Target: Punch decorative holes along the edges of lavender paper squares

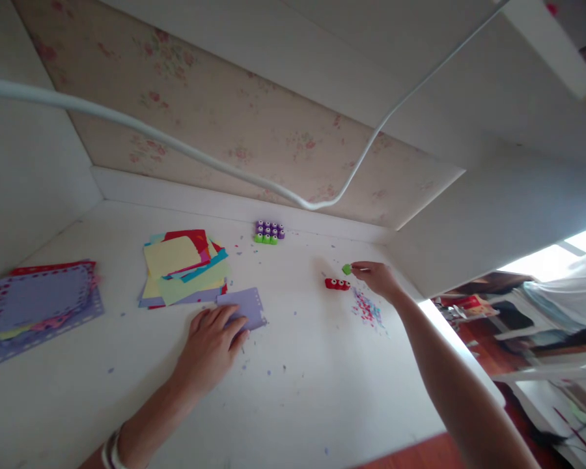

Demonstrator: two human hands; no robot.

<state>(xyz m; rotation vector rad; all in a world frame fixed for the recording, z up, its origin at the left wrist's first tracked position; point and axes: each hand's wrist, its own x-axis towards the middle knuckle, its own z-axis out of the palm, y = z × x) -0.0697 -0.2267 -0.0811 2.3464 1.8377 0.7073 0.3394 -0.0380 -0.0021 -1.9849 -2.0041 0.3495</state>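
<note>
My left hand [209,344] lies flat with fingers spread on a small lilac paper sheet [244,306] on the white desk [293,391]. My right hand [378,278] reaches far forward and pinches a small green punch [346,268] at its fingertips. Just left of and below that hand stand three small red punches [337,283] in a row. A scatter of tiny coloured paper bits [366,309] lies under my right wrist.
A stack of coloured paper sheets [183,267] lies beyond my left hand. Another pile with punched edges [36,303] sits at the far left. A block of purple and green punches [269,232] stands by the back wall. A white cable [293,192] hangs across the view.
</note>
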